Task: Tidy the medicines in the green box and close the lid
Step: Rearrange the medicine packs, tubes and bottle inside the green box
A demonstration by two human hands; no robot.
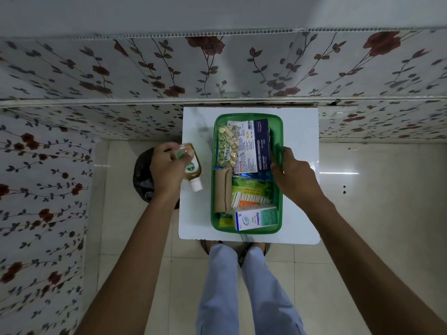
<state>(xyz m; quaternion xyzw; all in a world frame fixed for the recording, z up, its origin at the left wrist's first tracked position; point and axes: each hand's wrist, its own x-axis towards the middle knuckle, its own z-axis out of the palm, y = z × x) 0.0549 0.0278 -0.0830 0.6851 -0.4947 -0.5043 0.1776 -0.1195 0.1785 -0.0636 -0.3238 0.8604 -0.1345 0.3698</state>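
A green box [246, 231] stands open on a small white table [300, 131], packed with medicines: a blister strip of gold tablets [227, 145], a medicated dressings pack [254, 146], a brown roll [223, 191] and an Optibex carton [256, 218]. My left hand [167, 170] holds a small amber bottle [193, 169] with a white cap, just left of the box. My right hand [294, 177] rests on the box's right rim, its fingers on the wall. No lid is in view.
A dark bin [142, 180] with a black liner stands on the tiled floor left of the table. Floral-papered walls close in behind and on the left. My legs and feet [242, 274] are right in front of the table.
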